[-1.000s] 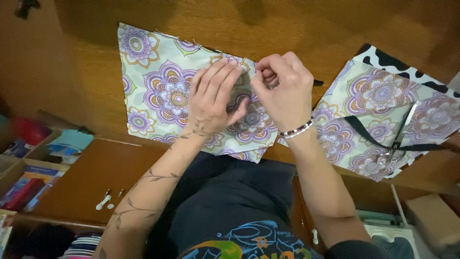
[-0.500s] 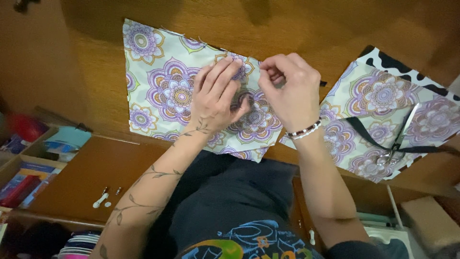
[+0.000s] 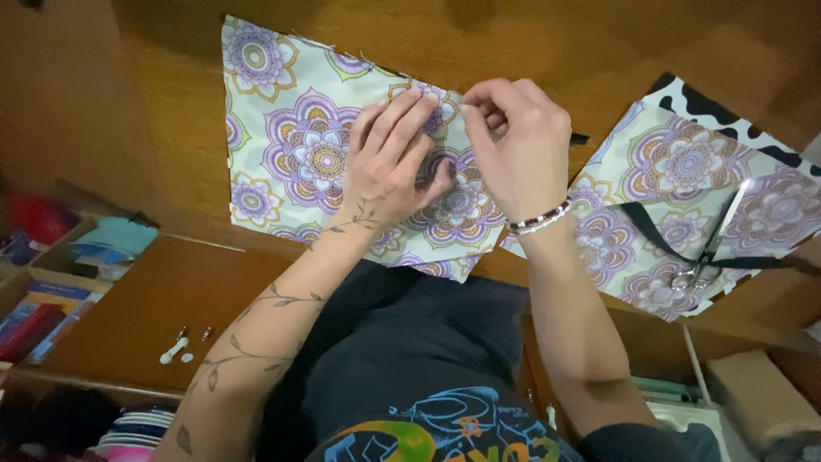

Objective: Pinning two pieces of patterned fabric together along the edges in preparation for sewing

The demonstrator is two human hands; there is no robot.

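A piece of pale fabric with purple mandala flowers (image 3: 299,145) lies spread on the wooden table (image 3: 171,103). My left hand (image 3: 395,158) presses flat on its right part, fingers pointing up toward the top edge. My right hand (image 3: 513,145) sits beside it, thumb and fingers pinched at the fabric's upper right edge, where a dark strip (image 3: 580,138) pokes out from under it. A beaded bracelet circles my right wrist.
A second mandala-print piece (image 3: 658,214) lies to the right over a black-and-white patch (image 3: 727,115), with a black ribbon (image 3: 658,235) and metal scissors (image 3: 714,239) on it. A lower wooden shelf (image 3: 145,308) holds small white bits. Boxes of books stand at the far left.
The view has shifted slightly, so the fabric sits a little to the right in frame. Both hands stay on the fabric's upper right edge, fingers working in small motions.
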